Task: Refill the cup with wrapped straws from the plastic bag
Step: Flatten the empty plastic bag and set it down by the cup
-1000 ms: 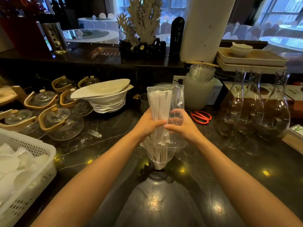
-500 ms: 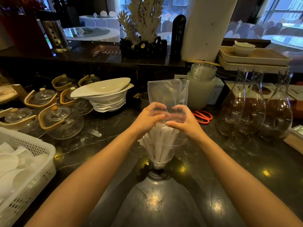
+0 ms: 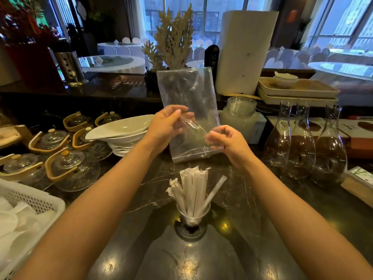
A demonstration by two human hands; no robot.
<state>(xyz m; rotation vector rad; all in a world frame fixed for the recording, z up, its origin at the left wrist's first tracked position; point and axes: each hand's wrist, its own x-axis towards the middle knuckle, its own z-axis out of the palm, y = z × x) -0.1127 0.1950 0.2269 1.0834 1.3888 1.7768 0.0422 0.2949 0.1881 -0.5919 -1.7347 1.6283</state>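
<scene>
From the head camera, both hands hold a clear plastic bag (image 3: pixel 188 110) up above the dark marble counter (image 3: pixel 232 249). The left hand (image 3: pixel 164 128) pinches the bag's left side between thumb and fingers; the right hand (image 3: pixel 230 143) has its grip closed on the lower right corner. The bag stands nearly upright, leaning a little left, and looks see-through from end to end with no straws visible inside.

Below the bag, apart from it, a small clear cup (image 3: pixel 192 216) stands upright near the middle of the counter. It holds a bundle of white wrapped straws (image 3: pixel 191 188) that fan out above the rim, one of them tilted well to the right.

Along the left edge of the counter sit glass teapots (image 3: pixel 72 168) with wooden handles, and a white slotted basket (image 3: pixel 30 201) at the near left corner. A stack of white bowls (image 3: pixel 123 134) stands behind the left hand. Toward the right edge stand three glass carafes (image 3: pixel 302 142), close together. A lidded jar (image 3: pixel 240 116) is just behind the bag's right side, near the back edge.
</scene>
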